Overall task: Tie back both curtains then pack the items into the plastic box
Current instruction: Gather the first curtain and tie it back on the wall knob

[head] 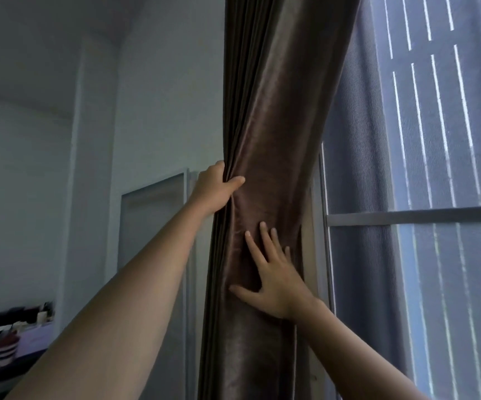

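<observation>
A brown satin curtain (pixel 279 116) hangs gathered into a thick column in the middle of the view. My left hand (pixel 214 189) grips the curtain's left folds from the side, thumb across the front. Lower down, my right hand (pixel 274 272) lies flat on the front of the curtain, fingers spread and pointing up. No tie-back or plastic box is in view.
A window (pixel 424 215) with a grey sheer screen and a horizontal frame bar fills the right side. A white wall and a frosted glass door (pixel 152 223) stand on the left. A cluttered desk with a striped cup (pixel 5 352) sits at the lower left.
</observation>
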`<state>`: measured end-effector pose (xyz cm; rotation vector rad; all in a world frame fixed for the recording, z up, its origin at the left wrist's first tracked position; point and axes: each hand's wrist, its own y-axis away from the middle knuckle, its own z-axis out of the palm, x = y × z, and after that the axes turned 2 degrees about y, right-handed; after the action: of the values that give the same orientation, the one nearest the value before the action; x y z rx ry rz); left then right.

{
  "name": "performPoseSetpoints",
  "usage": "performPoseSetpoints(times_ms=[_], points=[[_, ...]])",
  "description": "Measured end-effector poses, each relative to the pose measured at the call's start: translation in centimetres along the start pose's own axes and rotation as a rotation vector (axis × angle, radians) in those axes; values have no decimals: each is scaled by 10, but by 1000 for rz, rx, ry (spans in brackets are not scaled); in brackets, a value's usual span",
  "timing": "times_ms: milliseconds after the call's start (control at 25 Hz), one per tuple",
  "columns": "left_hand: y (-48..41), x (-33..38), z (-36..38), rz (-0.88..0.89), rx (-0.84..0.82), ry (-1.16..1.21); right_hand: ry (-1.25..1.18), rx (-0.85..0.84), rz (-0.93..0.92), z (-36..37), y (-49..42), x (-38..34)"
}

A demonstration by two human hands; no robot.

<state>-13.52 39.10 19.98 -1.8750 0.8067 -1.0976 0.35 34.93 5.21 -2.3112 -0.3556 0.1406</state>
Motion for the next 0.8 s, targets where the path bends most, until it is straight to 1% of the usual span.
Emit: performPoseSetpoints(times_ms=[80, 120, 200, 240, 320, 400, 440, 520, 640, 800], points=[[7, -1, 5, 14, 9, -3, -2, -75, -17, -7, 11, 3], [12, 3, 7, 42, 41, 3, -49, -73, -20, -13, 19, 4], [26, 15, 10, 128, 137, -9, -161, 49, -15, -28, 38, 6], [34, 23, 10, 184, 181, -92, -155, 140, -10, -38, 47, 8], [46, 44, 13, 351, 216, -371, -35, 284, 11, -64, 63, 15], [47, 74, 15, 511, 170, -556, 77, 354, 51, -96, 76, 20], [46, 95, 16, 552, 140, -578, 114, 382, 78, -115, 85, 23], [48, 141, 20, 570, 104, -545, 167, 412, 133, -153, 109, 30], [64, 211, 35, 641, 112, -445, 312, 412, 182, -208, 161, 44], [103, 307, 73, 736, 87, -141, 500, 434, 253, -292, 252, 66]])
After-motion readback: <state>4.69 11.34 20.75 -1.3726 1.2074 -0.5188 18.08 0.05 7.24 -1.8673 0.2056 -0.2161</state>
